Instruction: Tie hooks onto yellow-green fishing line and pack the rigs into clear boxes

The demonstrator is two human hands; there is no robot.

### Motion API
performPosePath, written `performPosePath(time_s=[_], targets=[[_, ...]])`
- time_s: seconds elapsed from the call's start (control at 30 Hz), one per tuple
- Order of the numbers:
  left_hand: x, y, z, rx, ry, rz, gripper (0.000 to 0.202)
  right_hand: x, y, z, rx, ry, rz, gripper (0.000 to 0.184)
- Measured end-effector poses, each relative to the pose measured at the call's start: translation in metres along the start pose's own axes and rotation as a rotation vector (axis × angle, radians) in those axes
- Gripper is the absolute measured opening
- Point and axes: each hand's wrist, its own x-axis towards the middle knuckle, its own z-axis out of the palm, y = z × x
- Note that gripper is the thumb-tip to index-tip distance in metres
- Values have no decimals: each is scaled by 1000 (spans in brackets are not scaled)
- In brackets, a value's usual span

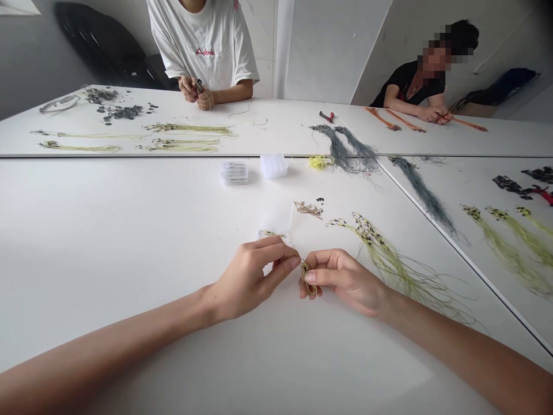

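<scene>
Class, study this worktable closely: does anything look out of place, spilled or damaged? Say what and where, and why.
A few loose black pieces lie beside a tangled tan cord bundle, apart from the yellow-green strands, so they look stray. Nothing looks damaged.
</scene>
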Motion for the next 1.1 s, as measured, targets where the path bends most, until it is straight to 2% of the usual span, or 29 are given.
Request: performPosePath(time_s=[0.2,0.3,0.47,0.53,0.7,0.83,0.93,1.1], targets=[[0,2,0,-22,21,-40,21,0,0,0,-5,-8,-7,7],[1,4,-3,-74,5,-109,22,0,1,-1,-2,8,-10,7],[11,8,-18,-296,-160,-307,33,1,3,-3,11,35,-7,8],[15,8,-25,-310,-216,-343,33,1,3,-3,4,33,2,9],[17,8,-35,-142,-319,-225,17,1,1,-2,-22,32,7,10],[15,9,-34,-165,-302,-163,20,1,1,-1,-48,26,8,9],[15,10,-34,-171,-315,-159,23,2,2,-1,-58,21,6,10],[15,8,-33,-247,-424,-200,19,2,3,-1,-68,6,5,11]])
